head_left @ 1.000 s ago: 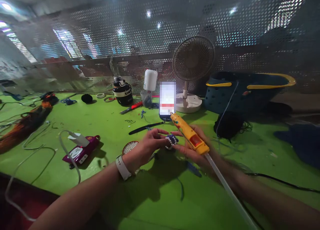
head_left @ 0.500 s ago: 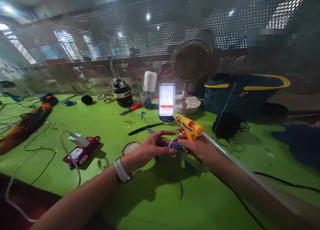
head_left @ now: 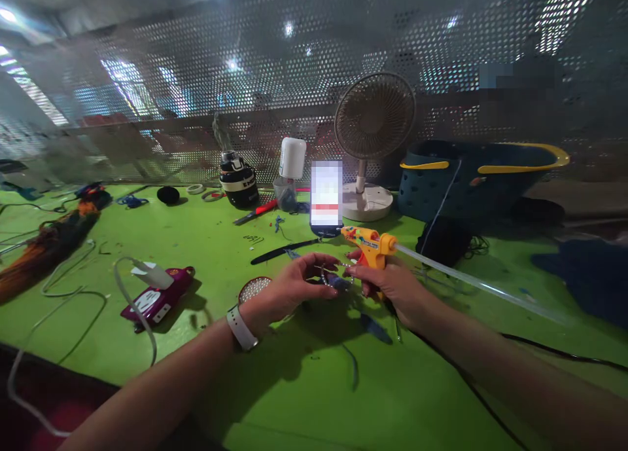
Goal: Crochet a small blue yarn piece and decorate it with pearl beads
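Note:
My left hand (head_left: 301, 284), with a white watch at the wrist, pinches a small blue yarn piece (head_left: 338, 281) ringed by a string of pearly beads. Opposite it, my right hand (head_left: 387, 282) holds a yellow glue gun (head_left: 369, 243), nozzle pointing left, with a long clear glue stick out of its back. The right fingertips also touch the beads at the piece's right side. A round dish of white beads (head_left: 254, 288) lies just behind my left wrist. Blurring hides fine detail between the fingers.
On the green table (head_left: 294, 405) are a purple power strip (head_left: 159, 297), a lit phone (head_left: 326, 196), a fan (head_left: 367, 202), a black flask (head_left: 239, 186), a red-handled tool (head_left: 265, 208) and dark yarn (head_left: 444, 241). A blue basket (head_left: 432, 189) stands back right; cables cross both sides.
The glue gun has turned in my right hand, its glue stick now lying flatter toward the right. The bead string and blue piece have shifted slightly between my fingers.

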The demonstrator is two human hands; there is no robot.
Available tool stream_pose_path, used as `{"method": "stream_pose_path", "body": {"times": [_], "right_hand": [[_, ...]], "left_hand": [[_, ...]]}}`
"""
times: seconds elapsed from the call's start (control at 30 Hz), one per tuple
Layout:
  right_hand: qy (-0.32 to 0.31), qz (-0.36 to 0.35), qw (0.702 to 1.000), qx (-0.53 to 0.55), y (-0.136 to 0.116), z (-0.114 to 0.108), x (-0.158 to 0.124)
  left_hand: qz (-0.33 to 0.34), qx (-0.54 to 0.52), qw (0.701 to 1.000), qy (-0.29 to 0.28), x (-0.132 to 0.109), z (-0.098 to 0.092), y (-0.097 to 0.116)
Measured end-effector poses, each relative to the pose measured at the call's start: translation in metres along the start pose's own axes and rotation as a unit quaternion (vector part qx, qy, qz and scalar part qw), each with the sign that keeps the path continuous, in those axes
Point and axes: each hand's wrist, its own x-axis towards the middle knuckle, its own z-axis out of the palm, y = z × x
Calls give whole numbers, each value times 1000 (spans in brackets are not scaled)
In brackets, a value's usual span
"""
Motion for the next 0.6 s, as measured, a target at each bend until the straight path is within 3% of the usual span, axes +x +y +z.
{"method": "stream_pose_path", "body": {"times": [0.13,0.23,0.4,0.6], "right_hand": [[11,-4,1000,5,-7,0,-2],[10,2,1000,13,-9,-1,-1],[24,9,999,20,-8,-3,1],[23,3,999,31,-9,-4,1]], "left_hand": [[25,180,983,-5,-3,0,-2],[45,231,972,-18,-3,0,-3],[-5,99,994,-49,-2,-4,-4],[-23,1,998,-51,-5,-7,-3]]}}
